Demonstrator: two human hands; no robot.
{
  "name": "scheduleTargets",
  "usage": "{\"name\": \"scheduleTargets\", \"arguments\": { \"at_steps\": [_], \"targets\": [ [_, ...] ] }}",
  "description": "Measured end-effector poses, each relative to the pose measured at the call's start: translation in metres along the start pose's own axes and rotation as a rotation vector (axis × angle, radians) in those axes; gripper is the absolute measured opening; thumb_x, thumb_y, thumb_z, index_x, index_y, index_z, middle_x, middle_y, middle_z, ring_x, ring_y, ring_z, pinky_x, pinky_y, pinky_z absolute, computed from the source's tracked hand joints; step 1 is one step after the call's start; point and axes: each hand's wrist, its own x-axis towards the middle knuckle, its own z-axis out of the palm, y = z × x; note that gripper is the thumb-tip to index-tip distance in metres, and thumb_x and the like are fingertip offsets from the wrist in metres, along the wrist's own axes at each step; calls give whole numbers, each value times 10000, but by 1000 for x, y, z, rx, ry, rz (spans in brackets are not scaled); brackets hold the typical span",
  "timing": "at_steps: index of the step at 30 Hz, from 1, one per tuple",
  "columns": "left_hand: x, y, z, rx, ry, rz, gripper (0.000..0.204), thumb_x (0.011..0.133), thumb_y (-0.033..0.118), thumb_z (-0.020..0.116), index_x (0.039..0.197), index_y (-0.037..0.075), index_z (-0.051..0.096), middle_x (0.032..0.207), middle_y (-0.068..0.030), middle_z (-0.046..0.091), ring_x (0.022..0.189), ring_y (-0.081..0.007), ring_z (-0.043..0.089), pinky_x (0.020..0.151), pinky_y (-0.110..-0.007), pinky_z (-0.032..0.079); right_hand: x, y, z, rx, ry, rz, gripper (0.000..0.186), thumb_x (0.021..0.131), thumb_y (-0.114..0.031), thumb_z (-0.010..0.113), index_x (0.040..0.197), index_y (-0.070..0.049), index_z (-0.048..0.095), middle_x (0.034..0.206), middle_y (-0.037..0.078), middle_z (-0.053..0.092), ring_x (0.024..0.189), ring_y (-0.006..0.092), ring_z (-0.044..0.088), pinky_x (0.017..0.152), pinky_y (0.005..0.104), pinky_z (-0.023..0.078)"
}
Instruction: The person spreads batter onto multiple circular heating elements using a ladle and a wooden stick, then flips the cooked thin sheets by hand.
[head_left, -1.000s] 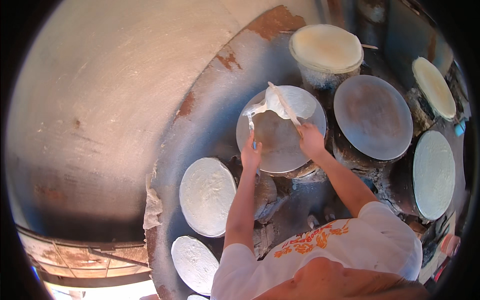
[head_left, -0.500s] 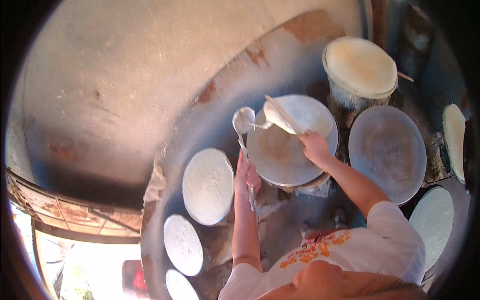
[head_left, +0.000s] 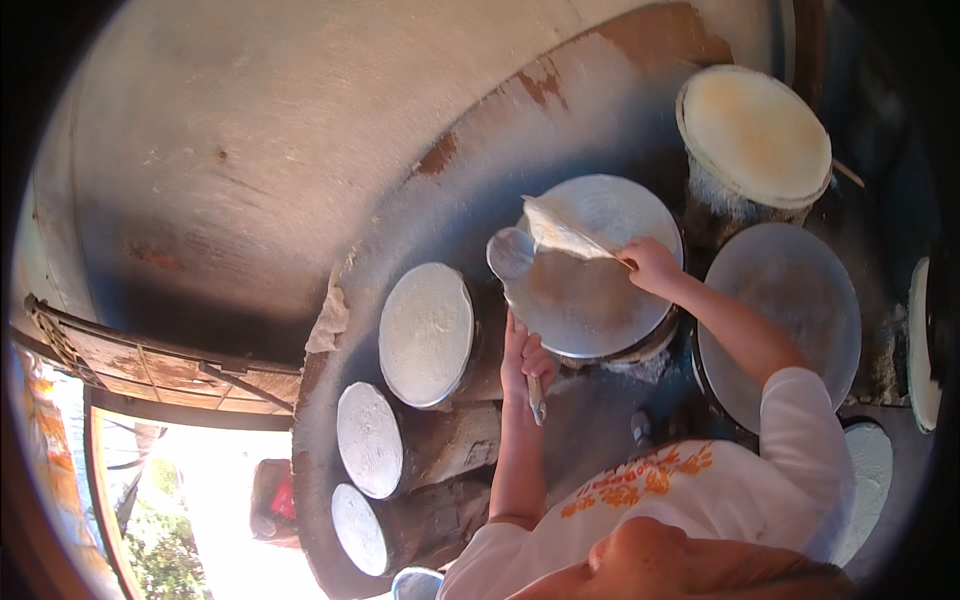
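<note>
Spreading the white batter [head_left: 562,236] evenly on the far left part of the round griddle [head_left: 595,322] would go best with light, steady pressure along the wooden stick [head_left: 606,249], gripped at its right end by the right hand [head_left: 652,264]. The left hand [head_left: 525,355], closed around the ladle [head_left: 511,254], should hold its bowl level by the griddle's left rim.

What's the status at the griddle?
Left hand gripping ladle. Right hand holding spreader over griddle. Pale batter coats griddle's far part. Ladle's bowl overlaps griddle's left edge in view.
</note>
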Motion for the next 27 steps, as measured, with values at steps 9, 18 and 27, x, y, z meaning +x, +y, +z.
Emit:
{"name": "scheduleTargets", "arguments": {
  "at_steps": [9,18,27],
  "targets": [
    [-18,-18,41,770,285,268,516,912,80,452,1380,225,291,580,34,323,396,-43,285,342,-190,268,28,45,-57,-75,225,-145,256,577,2,621,825,-32,676,812,104,641,797,303,588,723,378,455],
    [-45,-7,4,1051,493,309,580,895,94,498,1408,139,231,493,32,350,345,-60,324,315,-227,307,23,45,-45,224,-228,-258,275,561,3,612,829,-23,668,864,112,640,819,290,584,717,361,458],
    [-56,-16,13,1083,545,297,561,894,83,493,1401,119,256,487,35,368,347,-58,328,321,-221,302,33,39,-52,311,-514,-273,339,556,1,623,887,-46,681,875,84,655,723,216,609,631,310,480]
  ]
}}
